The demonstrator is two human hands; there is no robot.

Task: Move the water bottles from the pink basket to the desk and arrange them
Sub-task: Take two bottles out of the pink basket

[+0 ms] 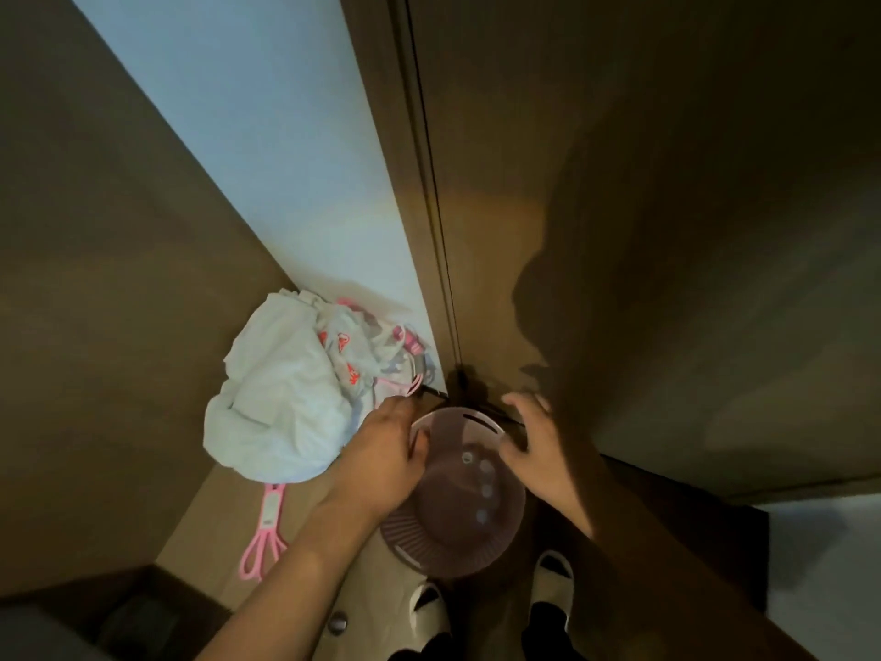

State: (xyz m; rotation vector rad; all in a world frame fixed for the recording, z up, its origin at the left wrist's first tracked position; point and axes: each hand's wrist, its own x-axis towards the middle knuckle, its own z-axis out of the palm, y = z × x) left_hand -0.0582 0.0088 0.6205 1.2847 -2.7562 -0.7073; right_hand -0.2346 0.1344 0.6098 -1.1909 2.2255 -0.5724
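Both hands reaching for the pink basket on the floor
My left hand (381,450) curls over the rim of the pink basket (453,493), right hand (534,446) spread beside it; pale bottle caps (484,489) show inside, so I expect weight, thin flexing plastic, and would grip opposite rims

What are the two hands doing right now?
Left hand: grips the rim of the pink basket.
Right hand: open, fingers spread, at the basket's other side; touching or not cannot be told.
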